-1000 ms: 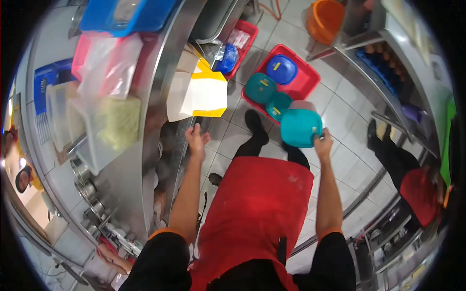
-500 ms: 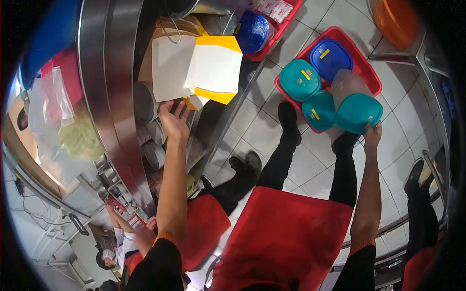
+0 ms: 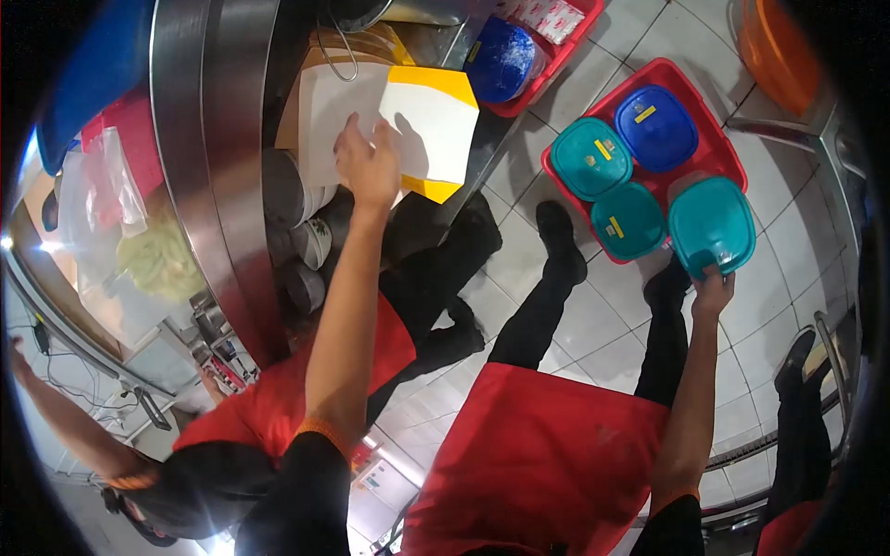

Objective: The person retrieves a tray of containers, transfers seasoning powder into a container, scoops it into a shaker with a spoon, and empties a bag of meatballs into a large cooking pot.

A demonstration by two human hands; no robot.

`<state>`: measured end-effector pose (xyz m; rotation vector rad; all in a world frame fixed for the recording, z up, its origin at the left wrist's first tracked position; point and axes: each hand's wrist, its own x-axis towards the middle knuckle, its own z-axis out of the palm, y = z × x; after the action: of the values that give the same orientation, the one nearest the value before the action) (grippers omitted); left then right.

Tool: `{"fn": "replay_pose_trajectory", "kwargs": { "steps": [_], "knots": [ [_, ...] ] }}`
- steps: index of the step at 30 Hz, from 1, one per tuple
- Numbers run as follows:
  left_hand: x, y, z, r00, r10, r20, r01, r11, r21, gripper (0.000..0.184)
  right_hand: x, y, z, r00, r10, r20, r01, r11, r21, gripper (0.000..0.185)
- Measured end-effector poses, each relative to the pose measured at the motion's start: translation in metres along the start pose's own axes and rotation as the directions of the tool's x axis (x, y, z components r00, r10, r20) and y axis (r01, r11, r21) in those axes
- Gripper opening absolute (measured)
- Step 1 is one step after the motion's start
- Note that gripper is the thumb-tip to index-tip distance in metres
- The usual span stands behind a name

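A steel counter [image 3: 215, 176] runs left of the left hand [image 3: 371, 167], with a co-worker in red [image 3: 236, 408] behind that hand; well ahead of the right hand [image 3: 711, 294] sits an orange tub [image 3: 781, 57].

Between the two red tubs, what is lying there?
In the head view, only bare floor tiles lie between the nearer tub and the farther tub.

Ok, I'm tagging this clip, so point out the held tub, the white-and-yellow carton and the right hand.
Held tub [image 3: 713, 226]: head view, middle of its teal lid.
Carton [image 3: 438, 116]: head view, its white panel by the yellow edge.
Right hand [image 3: 712, 295]: head view, middle of the hand.
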<state>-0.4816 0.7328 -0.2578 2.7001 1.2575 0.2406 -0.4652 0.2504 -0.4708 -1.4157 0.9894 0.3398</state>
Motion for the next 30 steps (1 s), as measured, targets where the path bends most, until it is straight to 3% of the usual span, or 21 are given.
{"fn": "replay_pose_trajectory", "kwargs": {
  "steps": [1,3,4,6,7,12,14,15,16,18,19,21,22,24,25,26,27,29,30],
  "knots": [
    [0.008,-0.001,0.002,1.0,0.004,0.002,-0.004,1.0,0.01,0.047,-0.003,-0.004,0.008,1.0,0.011,0.0,-0.011,1.0,0.003,0.016],
    [0.023,-0.004,0.004,0.974,0.054,0.222,-0.037,0.996,-0.084,0.048,-0.005,-0.007,0.025,0.996,-0.021,0.083,0.018,0.999,0.036,0.033],
    [0.03,-0.013,0.005,0.973,0.059,0.223,-0.042,0.996,-0.08,0.048,-0.002,-0.004,0.03,0.997,-0.016,0.081,0.013,0.999,0.04,0.033],
    [0.042,-0.025,-0.001,0.845,0.485,0.226,-0.483,0.873,-0.07,0.052,0.006,0.003,0.038,0.996,0.006,0.091,-0.008,1.0,0.015,0.032],
    [0.048,-0.027,-0.006,0.807,0.534,0.251,-0.554,0.832,0.012,0.057,0.008,0.008,0.042,0.995,0.013,0.098,-0.019,0.998,0.062,0.034],
    [0.073,-0.031,-0.019,0.822,0.486,0.296,-0.518,0.855,0.035,0.063,0.045,0.042,0.043,0.984,0.131,0.121,-0.144,0.985,0.1,0.04],
    [0.077,-0.032,-0.02,0.765,0.52,0.381,-0.59,0.802,0.09,0.065,0.057,0.044,0.042,0.959,0.196,0.206,-0.203,0.979,0.013,0.036],
    [0.078,-0.034,-0.019,0.764,0.52,0.382,-0.59,0.802,0.089,0.065,0.099,0.086,0.021,0.899,0.202,0.388,-0.196,0.979,-0.055,0.034],
    [0.08,-0.036,-0.018,0.766,0.517,0.381,-0.596,0.794,0.121,0.065,0.104,0.089,0.015,0.9,0.202,0.386,-0.195,0.979,-0.057,0.034],
    [0.079,-0.042,-0.014,0.77,0.51,0.383,-0.595,0.791,0.141,0.065,0.104,0.085,0.0,0.752,0.449,0.482,-0.42,0.891,-0.175,0.04],
    [0.078,-0.044,-0.011,0.786,0.497,0.369,-0.585,0.791,0.181,0.064,0.089,0.076,-0.001,0.757,0.451,0.473,-0.416,0.891,-0.183,0.04],
    [0.076,-0.046,-0.006,0.797,0.512,0.321,-0.588,0.78,0.215,0.061,0.044,0.041,0.011,0.946,0.318,0.064,-0.286,0.911,-0.298,0.045],
    [0.074,-0.044,-0.003,0.799,0.511,0.316,-0.583,0.787,0.2,0.061,0.063,0.067,-0.005,0.971,0.211,0.11,-0.135,0.87,-0.475,0.053],
    [0.072,-0.042,-0.003,0.828,0.51,0.232,-0.539,0.839,0.08,0.057,0.064,0.087,-0.021,0.995,-0.099,0.02,0.08,0.652,-0.754,0.058],
    [0.069,-0.039,-0.004,0.832,0.528,0.17,-0.536,0.844,0.0,0.052,0.036,0.065,-0.016,0.974,-0.18,0.138,0.221,0.617,-0.755,0.061],
    [0.06,-0.032,-0.008,0.803,0.592,0.065,-0.591,0.806,-0.037,0.048,0.007,0.038,-0.004,0.964,-0.19,0.184,0.262,0.585,-0.768,0.057],
    [0.044,-0.021,-0.015,0.844,0.537,0.005,-0.533,0.839,-0.109,0.044,-0.004,0.042,-0.008,0.937,-0.245,0.248,0.348,0.625,-0.699,0.053],
    [-0.009,0.019,-0.041,0.874,0.468,-0.131,-0.485,0.853,-0.191,0.037,-0.062,-0.005,0.003,0.91,-0.128,0.394,0.389,0.594,-0.704,0.047],
    [-0.042,0.036,-0.061,0.894,0.446,-0.049,-0.447,0.874,-0.193,0.035,-0.073,-0.004,-0.004,0.909,-0.036,0.416,0.381,0.48,-0.79,0.046]
  ]
}}
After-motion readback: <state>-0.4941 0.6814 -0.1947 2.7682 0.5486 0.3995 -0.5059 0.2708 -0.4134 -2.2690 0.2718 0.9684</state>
